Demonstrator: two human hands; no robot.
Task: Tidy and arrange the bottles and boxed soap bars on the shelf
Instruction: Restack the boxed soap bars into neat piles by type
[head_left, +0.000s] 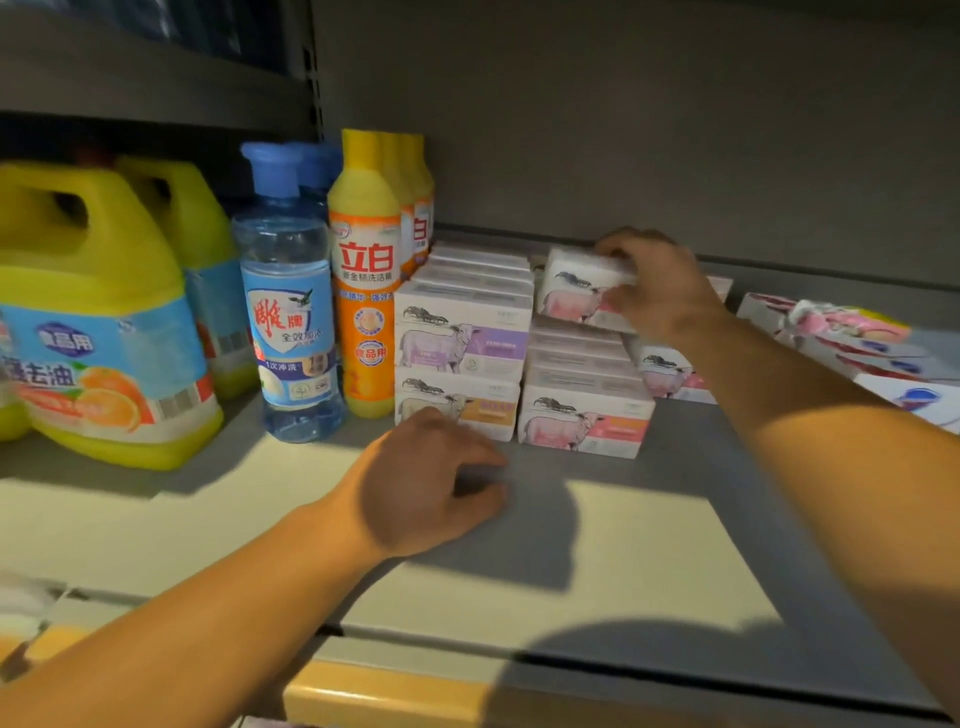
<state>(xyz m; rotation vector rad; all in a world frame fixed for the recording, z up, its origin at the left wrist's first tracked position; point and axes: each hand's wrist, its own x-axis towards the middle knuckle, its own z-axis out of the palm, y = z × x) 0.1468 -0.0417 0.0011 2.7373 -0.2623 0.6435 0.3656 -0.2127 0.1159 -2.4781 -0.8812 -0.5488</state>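
Soap box (576, 291) in the right hand (660, 283): white carton, sheep picture on a pink panel, dark crest above the sheep; small print unreadable. Box is tilted, held above the pink stack, at about 1 o'clock from frame centre. Right hand grips it from the right end, fingers curled over the top edge, thumb side hidden.

Directly below, at 6 o'clock from the held box: a row of white cartons, the front one (584, 421) showing a pink sheep panel. More of the same (670, 374) sits behind the right forearm, partly hidden.

At 9 o'clock from the held box: a two-high stack. Upper carton (462, 340) has a sheep with a purple panel; lower carton (460, 408) has an orange panel. Further white cartons run back behind them.

Left hand (426, 488) hovers over the shelf (649, 561) just in front of the orange-panel carton, fingers curled downward and blurred; whether it holds anything I cannot tell.

At 9 o'clock of the stacks: orange-and-yellow bottle (366, 280) marked "立白", with like bottles behind. Beside it, a clear bottle (288, 312) with blue cap, label "雕牌", "全效加浓", "1次冲洗". Farther left, yellow jug (98, 332) with handle, blue label, orange fruit picture, "去油" readable; a second jug behind.

At 3 o'clock: flat red-and-white packs (852, 338), writing blurred.
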